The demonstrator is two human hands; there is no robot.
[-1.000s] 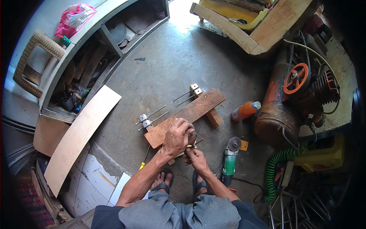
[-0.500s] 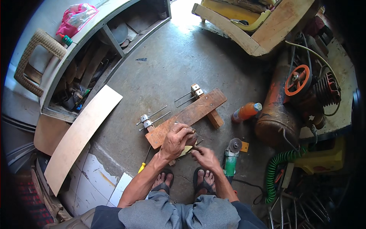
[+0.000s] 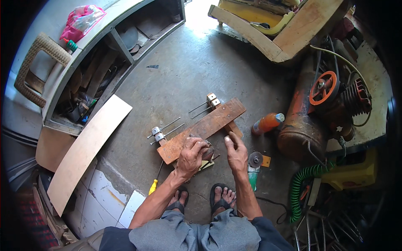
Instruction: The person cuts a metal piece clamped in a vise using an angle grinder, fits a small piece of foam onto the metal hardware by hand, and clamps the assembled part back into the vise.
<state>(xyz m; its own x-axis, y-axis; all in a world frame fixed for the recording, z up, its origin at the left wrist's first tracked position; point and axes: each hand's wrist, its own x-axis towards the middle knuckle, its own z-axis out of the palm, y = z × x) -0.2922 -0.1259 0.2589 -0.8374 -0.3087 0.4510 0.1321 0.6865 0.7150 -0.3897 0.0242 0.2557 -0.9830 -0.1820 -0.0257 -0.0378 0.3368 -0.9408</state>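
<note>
My left hand (image 3: 191, 154) is closed around a dark brown, rounded piece (image 3: 208, 154), whose kind I cannot make out. Below that piece a thin dark rod (image 3: 212, 160) sticks out, and something pale yellow shows under it. Both are just in front of a reddish-brown wooden beam (image 3: 209, 126) that lies slantwise on the floor. At its far side are two wooden arms with metal blocks (image 3: 157, 134) and long bolts (image 3: 172, 129). To the right, my right hand (image 3: 237, 153) is raised with nothing in it, thumb and fingers apart, above an angle grinder (image 3: 253, 175).
An orange bottle (image 3: 268, 123) stands right of the beam, before a rusty air compressor (image 3: 299, 129). A yellow-handled screwdriver (image 3: 153, 186) lies by my left forearm. At left, a curved plywood sheet (image 3: 90, 154) leans near an open cabinet (image 3: 119, 54). A green coiled hose (image 3: 298, 192) hangs at right.
My right hand has moved up and away from the rod by the dark piece, and its fingers have opened. My left hand keeps its hold in nearly the same place.
</note>
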